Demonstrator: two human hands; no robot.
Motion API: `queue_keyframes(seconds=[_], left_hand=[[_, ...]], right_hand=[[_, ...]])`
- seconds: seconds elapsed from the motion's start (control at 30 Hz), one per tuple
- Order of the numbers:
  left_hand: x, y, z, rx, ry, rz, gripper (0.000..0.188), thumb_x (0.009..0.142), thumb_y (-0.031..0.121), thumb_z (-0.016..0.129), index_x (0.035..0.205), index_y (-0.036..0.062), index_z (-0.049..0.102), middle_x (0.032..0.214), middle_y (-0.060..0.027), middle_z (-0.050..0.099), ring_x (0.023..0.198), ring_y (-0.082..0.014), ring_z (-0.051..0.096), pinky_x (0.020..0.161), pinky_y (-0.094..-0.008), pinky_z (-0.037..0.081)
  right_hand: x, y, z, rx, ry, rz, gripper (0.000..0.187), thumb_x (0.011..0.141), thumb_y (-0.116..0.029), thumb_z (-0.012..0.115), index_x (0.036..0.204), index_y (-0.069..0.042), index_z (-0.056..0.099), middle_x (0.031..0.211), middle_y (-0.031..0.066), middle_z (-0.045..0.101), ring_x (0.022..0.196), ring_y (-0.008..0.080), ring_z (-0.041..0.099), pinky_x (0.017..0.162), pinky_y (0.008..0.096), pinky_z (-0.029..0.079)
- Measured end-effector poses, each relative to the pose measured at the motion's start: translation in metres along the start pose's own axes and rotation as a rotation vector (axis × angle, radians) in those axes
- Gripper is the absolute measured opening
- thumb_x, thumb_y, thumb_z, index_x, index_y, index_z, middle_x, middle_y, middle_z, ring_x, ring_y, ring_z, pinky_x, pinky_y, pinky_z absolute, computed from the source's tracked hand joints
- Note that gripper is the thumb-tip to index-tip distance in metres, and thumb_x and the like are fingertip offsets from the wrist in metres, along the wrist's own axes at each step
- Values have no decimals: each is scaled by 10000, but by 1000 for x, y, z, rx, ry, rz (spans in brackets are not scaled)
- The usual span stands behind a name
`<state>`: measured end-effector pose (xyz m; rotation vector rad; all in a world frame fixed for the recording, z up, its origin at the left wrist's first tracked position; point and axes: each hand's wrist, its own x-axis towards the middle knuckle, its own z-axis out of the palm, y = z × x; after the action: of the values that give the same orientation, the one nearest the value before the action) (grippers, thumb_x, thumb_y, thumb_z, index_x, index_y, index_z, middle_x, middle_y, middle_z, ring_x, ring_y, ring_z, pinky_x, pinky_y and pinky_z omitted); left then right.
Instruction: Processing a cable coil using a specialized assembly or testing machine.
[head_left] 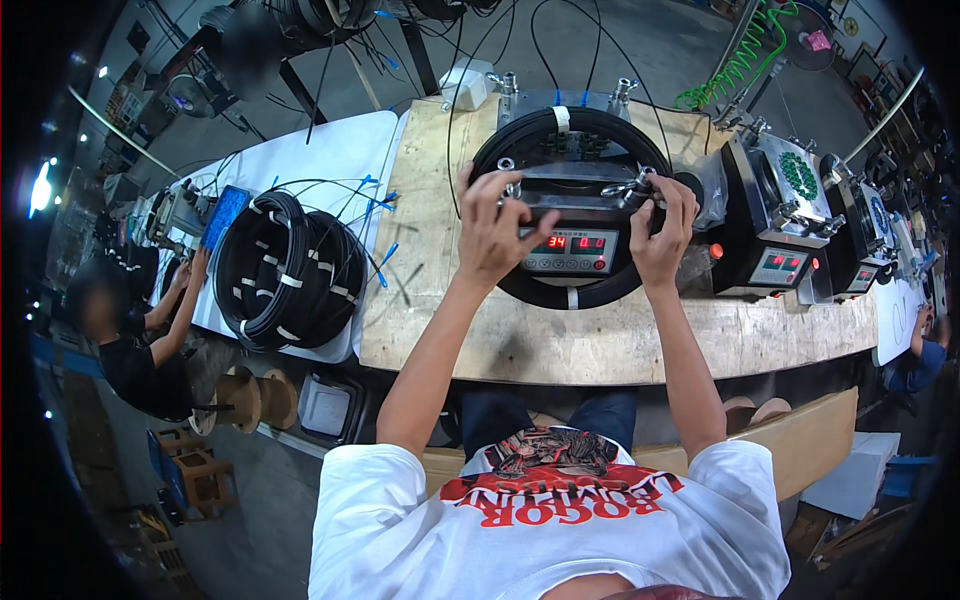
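In front of me stands a metal machine with a lit red digital display (572,243) and a bar clamp (570,190) across its top. A coil of black cable (603,294), tied with white bands, rings the machine. My left hand (490,235) is at the bar's left end, fingertips beside a metal fastener and thumb spread apart over the bar. My right hand (663,235) has thumb and fingers around a wing nut (632,188) at the bar's right end; the fingers partly hide it.
Coils of black cable (265,270) with blue-tipped ends lie on the white table at left. Two similar machines (780,200) stand at right, near an orange-capped bottle (714,252). A white box (467,85) sits at the wooden bench's back. Another person (150,340) works at far left.
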<state>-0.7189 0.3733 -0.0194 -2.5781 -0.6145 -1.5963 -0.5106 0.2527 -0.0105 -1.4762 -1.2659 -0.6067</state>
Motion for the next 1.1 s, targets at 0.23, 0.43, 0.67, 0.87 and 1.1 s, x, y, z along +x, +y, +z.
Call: queue_keyframes(seconds=[0.23,0.43,0.67,0.87,1.1], left_hand=[[-13,-13,7,-47,343,-259,245,861,116,739,968,60,526,1007,-116,540,970,-283,494,880,-454,392],[-10,-11,3,-51,324,-459,151,917,65,631,1040,42,547,893,-95,562,838,-243,499,817,-384,371],[-7,-9,5,-97,409,-376,166,882,141,653,1000,49,581,860,-84,575,806,-228,498,828,-391,353],[-11,-8,2,-87,330,-434,169,892,93,637,1029,23,567,898,-121,549,797,-226,497,710,-328,400],[-11,-15,6,-120,337,-291,123,910,14,625,1004,34,547,828,-94,538,763,-247,452,688,-376,363]], right_hand=[[-1,0,2,31,12,35,346,806,-21,574,1149,-40,610,1055,133,615,990,296,566,930,405,384],[-3,3,2,29,10,39,347,809,-28,570,1154,-35,608,1058,137,611,980,298,563,926,408,385],[-2,1,2,-1,7,27,351,808,-42,576,1157,-38,608,1052,132,608,961,288,557,912,400,381],[1,0,2,-34,21,-23,366,793,-58,594,1157,-59,634,1032,118,595,944,269,548,885,385,372],[4,-15,-2,-232,-125,-101,371,760,-160,705,1127,-208,716,933,56,478,843,211,474,847,362,328]])
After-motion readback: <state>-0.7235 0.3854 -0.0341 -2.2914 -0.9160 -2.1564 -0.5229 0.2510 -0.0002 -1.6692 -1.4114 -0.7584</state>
